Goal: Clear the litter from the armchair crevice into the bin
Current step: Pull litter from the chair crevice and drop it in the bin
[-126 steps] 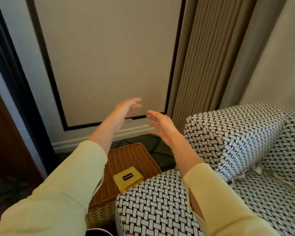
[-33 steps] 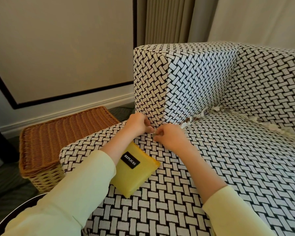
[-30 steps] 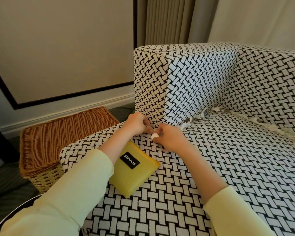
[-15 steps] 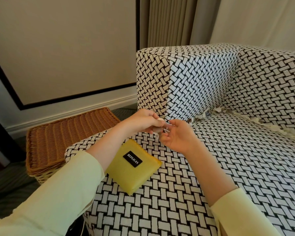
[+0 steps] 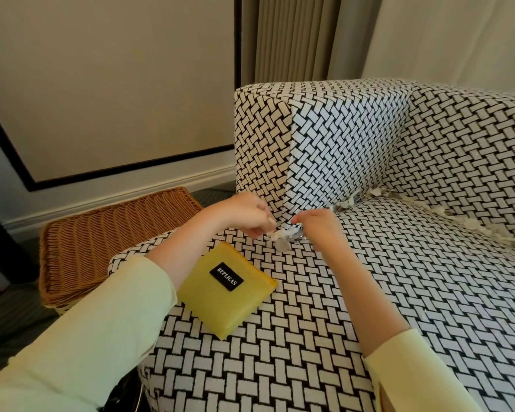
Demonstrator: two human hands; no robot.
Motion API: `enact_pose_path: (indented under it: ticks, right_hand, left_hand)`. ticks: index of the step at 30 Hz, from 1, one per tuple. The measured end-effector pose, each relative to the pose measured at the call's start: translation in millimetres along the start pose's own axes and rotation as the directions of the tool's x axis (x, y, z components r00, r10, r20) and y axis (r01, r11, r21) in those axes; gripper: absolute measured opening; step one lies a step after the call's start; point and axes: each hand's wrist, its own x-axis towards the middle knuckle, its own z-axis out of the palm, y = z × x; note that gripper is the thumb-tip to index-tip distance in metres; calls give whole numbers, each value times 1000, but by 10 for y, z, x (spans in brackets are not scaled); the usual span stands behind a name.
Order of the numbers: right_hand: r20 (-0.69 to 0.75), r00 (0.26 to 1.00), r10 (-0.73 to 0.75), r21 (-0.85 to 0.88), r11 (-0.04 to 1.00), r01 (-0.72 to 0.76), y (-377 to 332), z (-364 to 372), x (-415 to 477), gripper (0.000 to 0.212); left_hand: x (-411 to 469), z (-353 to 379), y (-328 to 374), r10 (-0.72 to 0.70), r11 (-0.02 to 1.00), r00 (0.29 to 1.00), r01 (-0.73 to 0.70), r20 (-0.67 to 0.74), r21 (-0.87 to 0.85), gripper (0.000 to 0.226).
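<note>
The fingers of the left hand (image 5: 244, 217) are curled downward, and the white paper scraps at the left end of a small clump of litter (image 5: 284, 233) are pinched by them. The fingers of the right hand (image 5: 318, 230) are curled as well, thumb pointed left, and the silvery scraps at the clump's right end are held under them. The clump is thus held between the two hands, at the front end of the side crevice of the armchair (image 5: 458, 129). A pale round disc (image 5: 281, 246) is seen just below the clump, over the seat cushion (image 5: 399, 292); whether it hangs or lies flat cannot be told. Both wrists are held low above the cushion, and the forearms, reaching in from the lower left and lower right, are covered by pale yellow-green sleeves (image 5: 95, 337).

More loose scraps (image 5: 350, 200) are wedged where the armrest (image 5: 339, 138) meets the cushion, just beyond the right hand, and others are strung along the back crevice. A yellow pouch (image 5: 226, 288) labelled REPLICAS is laid flat on the cushion, partly under the left forearm. A wicker basket (image 5: 101, 233) is set on the floor beside the armchair, and a pleated curtain (image 5: 292, 40) is hung behind the armrest.
</note>
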Motion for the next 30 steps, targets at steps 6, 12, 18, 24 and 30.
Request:
enact_pose_path:
  ticks: [6,12,18,24,30]
  right_hand:
    - [62,991,-120,-401,906,135,157,-101,20,25]
    - [29,988,-151,-557,818,142,209,-38,54,36]
    - [11,966,-258,-735,653,183,223,75,81,34]
    - [-39,942,-333,-653,722,228,287,60,127,25]
    - [96,992,82,609,783,-124,261,-154,202,27]
  left_hand:
    - [34,189,-101,4,970,1000,3,-27,244,5]
    - [138,392,-17,88,965,995,-75,-39,250,10]
    - [170,451,41,75,975,994,-57,-75,213,22]
    - [185,414,-6,-9,991,1000,13,-24,134,17]
    - [181,397,-6,25,1000,999,-25,-33,9,19]
